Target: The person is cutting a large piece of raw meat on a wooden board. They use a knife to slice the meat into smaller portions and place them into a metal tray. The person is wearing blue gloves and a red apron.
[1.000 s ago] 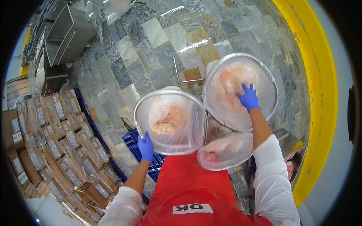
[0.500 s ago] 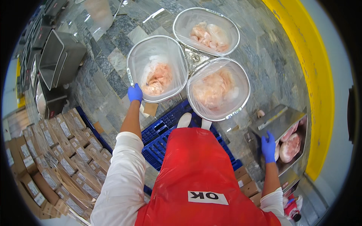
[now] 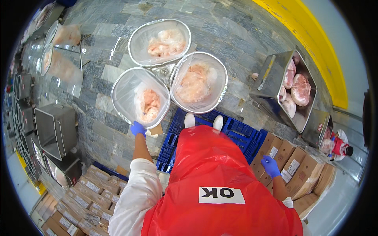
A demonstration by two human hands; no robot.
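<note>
My left hand [image 3: 138, 129], in a blue glove, is closed on the near rim of an oval hoop-topped container [image 3: 119, 107]. Clear plastic lines this container, and pale pink meat pieces [image 3: 149, 105] lie inside. Two similar lined containers, one to the right [image 3: 221, 87] and one behind [image 3: 133, 46], stand joined to it around a metal centre piece [image 3: 162, 71], with pale meat in both. My right hand [image 3: 271, 166], also blue-gloved, hangs in the air in front of cardboard boxes [image 3: 291, 161]. Its fingers are loosely bent and apart, with nothing clearly in them.
A blue plastic pallet [image 3: 244, 138] lies at my feet. To the right stands a steel bin [image 3: 264, 84] with large meat cuts [image 3: 301, 89]. At left are steel bins [image 3: 59, 122] and stacked, wrapped boxes [image 3: 94, 187]. Another person [image 3: 340, 145] is at far right.
The view has swung, so the containers appear further left. My right hand has moved from beside the steel bin to in front of the boxes. My left hand stays on the rim.
</note>
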